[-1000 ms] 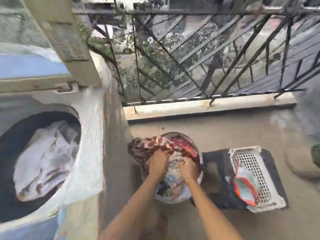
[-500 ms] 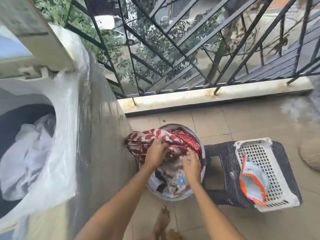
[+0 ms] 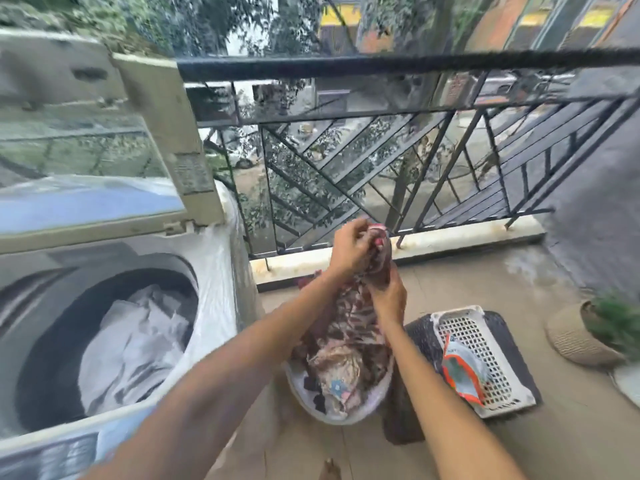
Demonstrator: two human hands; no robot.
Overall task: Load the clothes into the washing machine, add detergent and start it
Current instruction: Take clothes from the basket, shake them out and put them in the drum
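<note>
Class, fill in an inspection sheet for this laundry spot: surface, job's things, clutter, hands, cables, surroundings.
Surface: tiled balcony floor, bare where visible.
Job's things: washing machine with lid raised, pale laundry in the drum; patterned garment lifted above the clothes basket; detergent pouch in the white tray.
Clutter: dark stool under the tray; potted plant.
Hands: left hand and right hand both grip the garment.
Cables: nothing seen.
Surroundings: metal railing, trees beyond.
</note>
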